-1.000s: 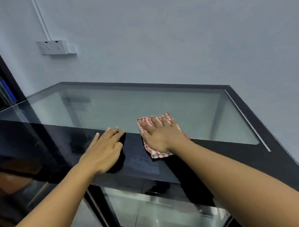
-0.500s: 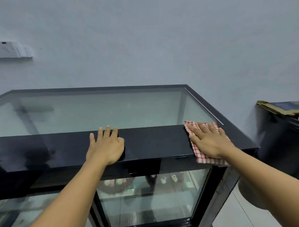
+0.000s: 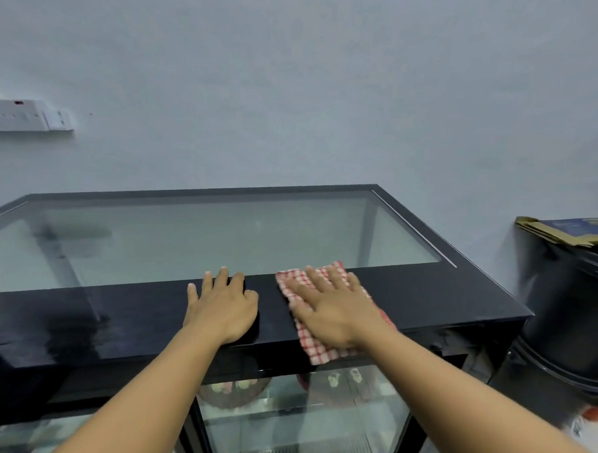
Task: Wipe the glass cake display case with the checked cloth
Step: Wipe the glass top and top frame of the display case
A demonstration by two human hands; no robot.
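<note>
The glass cake display case has a black frame and a clear glass top. A red-and-white checked cloth lies on the black front band of the top, its near corner hanging over the front edge. My right hand presses flat on the cloth, fingers spread. My left hand rests palm down on the black band just left of the cloth, holding nothing. Cakes show behind the front glass below.
A grey wall stands right behind the case, with a white power strip at the left. A black bin topped with cardboard stands close to the case's right end. Tiled floor shows at the bottom right.
My right hand has slid the cloth leftward along the black band, from the case's right corner to beside my left hand. My left hand has stayed on the band.
</note>
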